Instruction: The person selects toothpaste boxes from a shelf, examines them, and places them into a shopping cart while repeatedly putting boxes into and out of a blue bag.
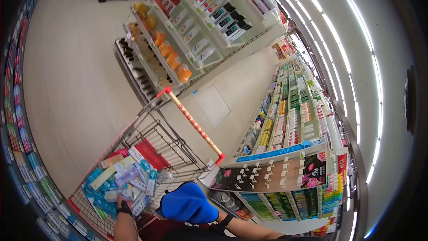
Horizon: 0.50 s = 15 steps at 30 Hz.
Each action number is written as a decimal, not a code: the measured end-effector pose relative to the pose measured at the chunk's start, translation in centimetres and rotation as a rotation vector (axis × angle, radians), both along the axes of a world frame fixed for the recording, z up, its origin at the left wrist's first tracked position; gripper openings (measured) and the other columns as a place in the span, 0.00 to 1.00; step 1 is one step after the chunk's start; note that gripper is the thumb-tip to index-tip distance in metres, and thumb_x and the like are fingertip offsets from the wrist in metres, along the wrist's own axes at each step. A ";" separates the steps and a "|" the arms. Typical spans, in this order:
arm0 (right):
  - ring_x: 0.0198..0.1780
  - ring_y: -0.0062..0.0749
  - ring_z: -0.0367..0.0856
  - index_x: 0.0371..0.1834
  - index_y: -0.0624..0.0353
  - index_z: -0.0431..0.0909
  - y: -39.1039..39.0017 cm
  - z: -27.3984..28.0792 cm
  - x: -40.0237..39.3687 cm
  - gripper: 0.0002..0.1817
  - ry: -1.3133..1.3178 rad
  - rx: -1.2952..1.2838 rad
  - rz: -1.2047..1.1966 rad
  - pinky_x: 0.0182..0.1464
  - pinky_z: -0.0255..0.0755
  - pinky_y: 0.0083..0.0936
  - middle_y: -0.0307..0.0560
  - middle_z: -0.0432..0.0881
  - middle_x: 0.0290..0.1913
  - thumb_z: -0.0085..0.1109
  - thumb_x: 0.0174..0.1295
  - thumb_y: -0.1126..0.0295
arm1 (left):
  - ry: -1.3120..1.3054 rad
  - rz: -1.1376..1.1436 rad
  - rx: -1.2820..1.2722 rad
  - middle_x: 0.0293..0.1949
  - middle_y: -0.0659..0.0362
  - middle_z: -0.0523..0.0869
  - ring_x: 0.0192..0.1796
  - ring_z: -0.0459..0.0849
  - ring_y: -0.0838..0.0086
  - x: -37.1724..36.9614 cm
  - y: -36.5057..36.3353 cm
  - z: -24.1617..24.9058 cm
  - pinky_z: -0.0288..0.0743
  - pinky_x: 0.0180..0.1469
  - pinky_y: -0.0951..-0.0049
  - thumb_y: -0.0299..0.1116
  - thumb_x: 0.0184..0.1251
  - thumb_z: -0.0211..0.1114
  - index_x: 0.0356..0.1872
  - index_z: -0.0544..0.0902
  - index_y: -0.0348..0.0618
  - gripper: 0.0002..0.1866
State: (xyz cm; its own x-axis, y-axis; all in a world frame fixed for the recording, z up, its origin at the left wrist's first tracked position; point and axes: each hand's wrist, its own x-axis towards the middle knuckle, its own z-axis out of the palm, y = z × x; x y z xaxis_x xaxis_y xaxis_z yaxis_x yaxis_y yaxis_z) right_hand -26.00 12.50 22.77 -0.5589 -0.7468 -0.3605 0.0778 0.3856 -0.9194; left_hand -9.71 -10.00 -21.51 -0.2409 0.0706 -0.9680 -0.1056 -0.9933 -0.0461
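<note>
- Blue fabric cover (189, 203) sits at the end of your right forearm (247, 230) and hides your right hand, so how far open that hand is, and whether it grips anything, cannot be told.
- Around your right wrist there is a black strap (225, 221).
- Your left hand (123, 205), with a black band across it, reaches into the shopping cart (183, 165). Its fingers are at a white-and-blue box (127, 193); you have them partly bent, but the pictures do not show whether they have closed on it.
- Piled beneath and around that box in the wire basket are the packaged boxes (102, 178), mostly teal, white and pale purple, lying at mixed angles.
- Beside the pile you have a clear package (165, 176), near a red panel (152, 154) on the cart's wire.
- Beyond them, the cart's red-and-yellow handle (194, 124) runs between two red end caps.
- Ahead of you, a white shelf unit (203, 69) holds orange packs (167, 50) and rows of bottles.
- To your right, a long shelf (290, 116) carries many packages, with white hooks (269, 172) on its end panel.
- Pale floor (76, 62) stretches out past the cart.
</note>
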 end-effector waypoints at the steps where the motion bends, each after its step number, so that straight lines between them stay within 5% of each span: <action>1: 0.58 0.40 0.77 0.53 0.58 0.82 -0.7 0.7 -0.5 0.20 0.078 0.020 0.039 0.60 0.65 0.36 0.50 0.80 0.57 0.66 0.60 0.61 | 0.151 -0.246 0.028 0.48 0.54 0.84 0.55 0.78 0.58 1.2 -1.3 1.9 0.71 0.57 0.49 0.74 0.58 0.57 0.56 0.79 0.50 0.39; 2: 0.61 0.41 0.77 0.55 0.58 0.82 -1.5 1.2 -0.9 0.22 0.168 0.031 0.076 0.63 0.64 0.36 0.50 0.80 0.59 0.67 0.60 0.60 | 0.162 -0.339 0.078 0.64 0.51 0.77 0.65 0.75 0.54 1.7 -1.9 0.7 0.59 0.68 0.39 0.76 0.58 0.53 0.67 0.72 0.49 0.46; 3: 0.64 0.41 0.76 0.57 0.57 0.82 -2.3 2.2 -1.4 0.24 0.265 0.029 0.107 0.66 0.63 0.37 0.50 0.80 0.62 0.67 0.60 0.59 | 0.176 -0.248 -0.069 0.69 0.52 0.74 0.71 0.70 0.54 2.6 -1.6 -0.2 0.53 0.70 0.35 0.73 0.61 0.51 0.71 0.68 0.50 0.45; 6: 0.66 0.40 0.73 0.60 0.61 0.79 -3.4 4.7 -1.5 0.24 0.461 -0.201 -0.013 0.63 0.65 0.36 0.47 0.76 0.65 0.68 0.61 0.65 | 0.385 -0.294 -0.126 0.64 0.56 0.78 0.70 0.72 0.58 1.9 -4.8 13.8 0.65 0.69 0.49 0.59 0.70 0.52 0.67 0.70 0.52 0.32; 10: 0.63 0.43 0.73 0.59 0.60 0.78 -4.8 -3.1 -2.5 0.25 -0.064 -0.434 -0.281 0.64 0.65 0.38 0.54 0.74 0.62 0.66 0.59 0.64 | 0.586 -0.556 -0.519 0.63 0.54 0.78 0.68 0.73 0.58 -0.3 -6.3 26.1 0.67 0.68 0.53 0.52 0.69 0.57 0.69 0.67 0.47 0.32; 15: 0.30 0.48 0.78 0.41 0.57 0.77 -10.2 3.9 0.0 0.18 -0.850 -0.410 -0.543 0.33 0.70 0.41 0.58 0.77 0.28 0.65 0.46 0.66 | 0.670 -0.730 -0.927 0.62 0.51 0.78 0.65 0.75 0.59 -1.5 -6.0 36.1 0.69 0.66 0.58 0.43 0.67 0.64 0.70 0.64 0.40 0.34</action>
State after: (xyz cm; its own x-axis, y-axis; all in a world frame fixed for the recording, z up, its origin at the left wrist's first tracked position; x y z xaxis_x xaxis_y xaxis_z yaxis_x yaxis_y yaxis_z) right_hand -25.99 2.33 26.67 -0.5361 -0.6268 -0.5654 0.8168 -0.2161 -0.5350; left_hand -11.20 -15.95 14.61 -0.8689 -0.2244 -0.4412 -0.3550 -0.3387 0.8714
